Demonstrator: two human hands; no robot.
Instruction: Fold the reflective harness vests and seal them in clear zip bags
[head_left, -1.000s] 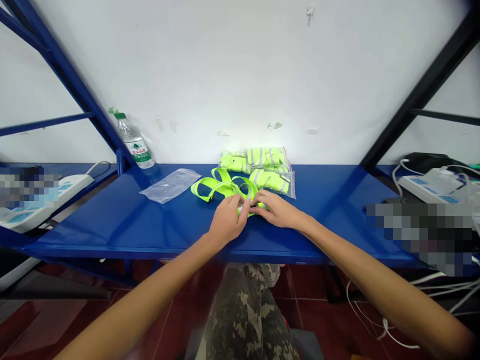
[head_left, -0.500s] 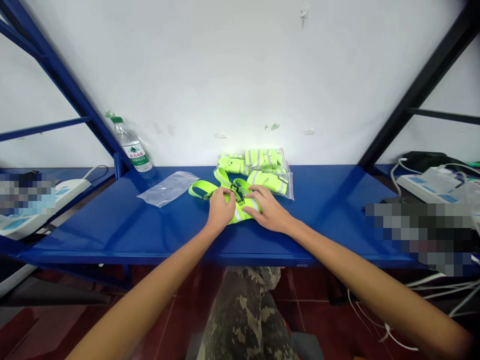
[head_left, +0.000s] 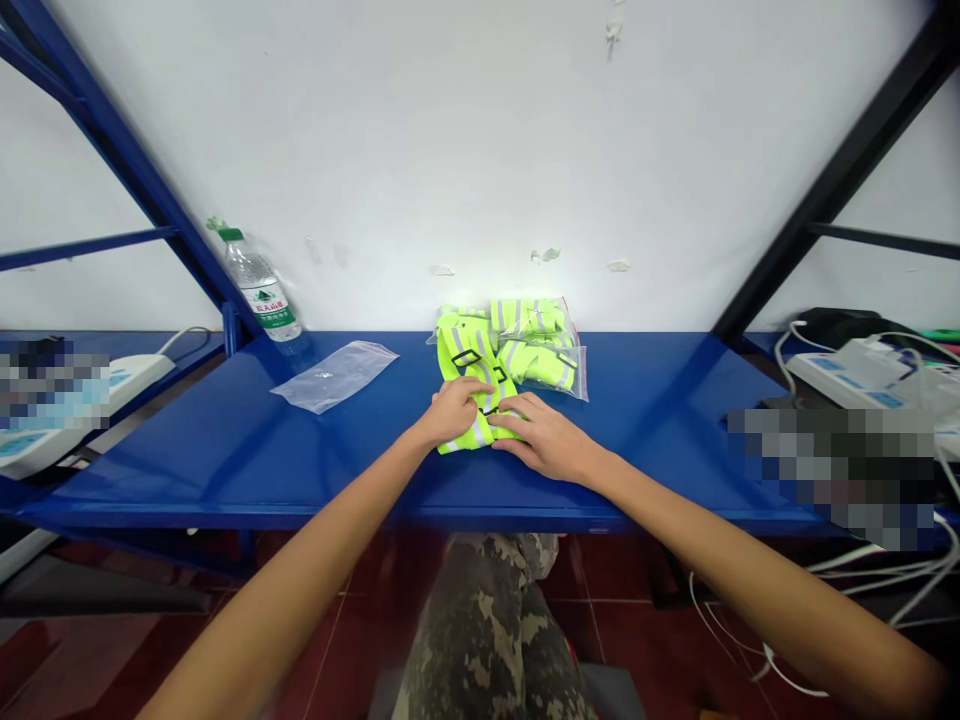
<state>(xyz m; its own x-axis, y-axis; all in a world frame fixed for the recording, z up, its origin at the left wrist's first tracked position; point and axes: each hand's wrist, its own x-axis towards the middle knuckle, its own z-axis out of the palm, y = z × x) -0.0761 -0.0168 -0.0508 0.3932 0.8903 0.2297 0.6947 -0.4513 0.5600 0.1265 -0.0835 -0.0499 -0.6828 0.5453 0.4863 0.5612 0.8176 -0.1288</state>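
Observation:
A neon-yellow reflective strap (head_left: pixel 459 345) with silver-grey bands and black buckles lies in a loose folded bundle on the blue table. My left hand (head_left: pixel 452 408) grips the bundle's left side, its fingers bent over the fabric. At the right side, my right hand (head_left: pixel 541 436) is closed on the folds, fingertips near a black buckle; its thumb is partly hidden. Just behind the bundle, clear bags (head_left: pixel 541 366) hold more yellow reflective straps. A flat clear zip bag (head_left: pixel 336 377) rests to the left, apart from both hands.
A water bottle (head_left: pixel 262 287) with a green cap stands at the table's back left, by the wall. Blue table (head_left: pixel 645 440) surface extends on both sides of my hands. Power strips (head_left: pixel 851 380) and white cables are beyond the right end, beside a dark frame post (head_left: pixel 825 180).
The strap's loops at the left have been drawn in and laid over the bundle, with buckles now facing up. My right hand has shifted slightly down and right; my left hand stays close by.

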